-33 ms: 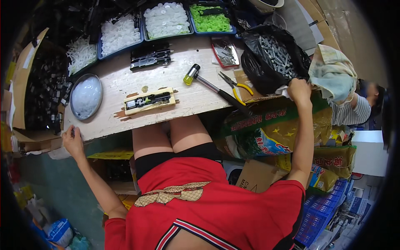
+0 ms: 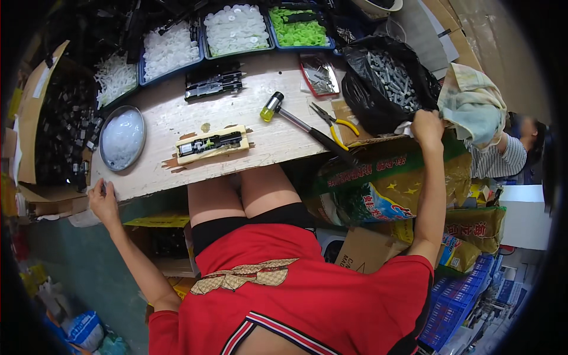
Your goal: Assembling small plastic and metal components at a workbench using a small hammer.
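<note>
At the table's front left corner, my left hand [image 2: 104, 203] touches the edge with its fingers slightly apart, holding nothing. My right hand [image 2: 426, 126] is closed at the near right corner of a black plastic bag [image 2: 362, 105], whose rim it seems to grip; the fingertips are hidden. Inside the bag lie many grey metal pins [image 2: 393, 81]. A scrap of white material [image 2: 403, 129] shows beside that hand. Between my hands, a wooden fixture [image 2: 213, 152] holds a black mechanism [image 2: 220, 142]. A mallet [image 2: 302, 123] and yellow-handled pliers [image 2: 335, 124] lie nearer the right hand.
Trays of white parts [image 2: 171, 50] and green parts [image 2: 300, 29] line the back. A round dish [image 2: 122, 137] stands left, beside a box of dark parts [image 2: 65, 121]. Black assemblies [image 2: 214, 83] lie mid-table. A cloth [image 2: 473, 103] and another person's striped sleeve [image 2: 500, 158] are at right.
</note>
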A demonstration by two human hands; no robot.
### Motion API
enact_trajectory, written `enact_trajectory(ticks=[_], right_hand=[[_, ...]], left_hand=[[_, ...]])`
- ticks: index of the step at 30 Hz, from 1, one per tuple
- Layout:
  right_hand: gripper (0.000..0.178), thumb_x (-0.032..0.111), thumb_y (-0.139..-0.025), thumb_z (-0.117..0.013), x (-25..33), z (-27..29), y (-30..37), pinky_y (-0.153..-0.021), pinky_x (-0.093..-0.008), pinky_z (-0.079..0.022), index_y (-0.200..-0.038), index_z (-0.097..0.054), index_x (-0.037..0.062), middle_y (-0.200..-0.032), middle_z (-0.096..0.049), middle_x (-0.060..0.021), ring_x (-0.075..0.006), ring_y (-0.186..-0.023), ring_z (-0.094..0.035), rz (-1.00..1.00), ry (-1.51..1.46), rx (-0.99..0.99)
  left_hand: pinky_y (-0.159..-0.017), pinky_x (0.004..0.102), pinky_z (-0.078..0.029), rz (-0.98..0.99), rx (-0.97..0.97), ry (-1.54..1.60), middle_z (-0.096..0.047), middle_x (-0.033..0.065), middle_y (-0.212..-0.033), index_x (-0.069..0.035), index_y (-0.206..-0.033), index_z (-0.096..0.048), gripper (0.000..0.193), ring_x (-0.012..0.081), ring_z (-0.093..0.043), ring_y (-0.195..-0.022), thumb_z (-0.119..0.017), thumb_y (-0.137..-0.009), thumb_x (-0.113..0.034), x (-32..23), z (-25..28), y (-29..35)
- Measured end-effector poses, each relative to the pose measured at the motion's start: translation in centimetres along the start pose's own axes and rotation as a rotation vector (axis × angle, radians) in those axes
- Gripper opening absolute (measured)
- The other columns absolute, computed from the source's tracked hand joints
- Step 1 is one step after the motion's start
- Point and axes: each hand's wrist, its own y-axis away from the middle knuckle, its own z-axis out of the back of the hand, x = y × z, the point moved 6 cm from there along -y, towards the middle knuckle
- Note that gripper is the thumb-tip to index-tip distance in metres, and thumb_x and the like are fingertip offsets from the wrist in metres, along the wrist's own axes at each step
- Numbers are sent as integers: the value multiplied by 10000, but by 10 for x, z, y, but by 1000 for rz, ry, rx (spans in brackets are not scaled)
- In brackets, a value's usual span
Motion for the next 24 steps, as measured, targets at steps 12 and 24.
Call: enact_trajectory(ticks=[12, 24], right_hand=[[157, 177, -826, -498, 0, 40, -7, -626, -450, -451, -840, -621, 82, -823, -620, -121, -335, -794, -593, 27, -11, -167], [123, 192, -834, -558, 79, 67, 13, -748, -379, -339, -860, -599, 79, -864, -560, -43, -225, -864, -532, 348, -534, -305]], left_hand=[[-680, 253, -449, 70, -41, 340, -581, 77, -856, 16, -982, -623, 241, 151, -556, -736, -643, -765, -90, -6, 13, 9], [-644, 279, -447, -267, 315, 516, -561, 97, -868, 4, -963, -608, 239, 186, -551, -714, -646, -728, -17, -190, 15, 36]])
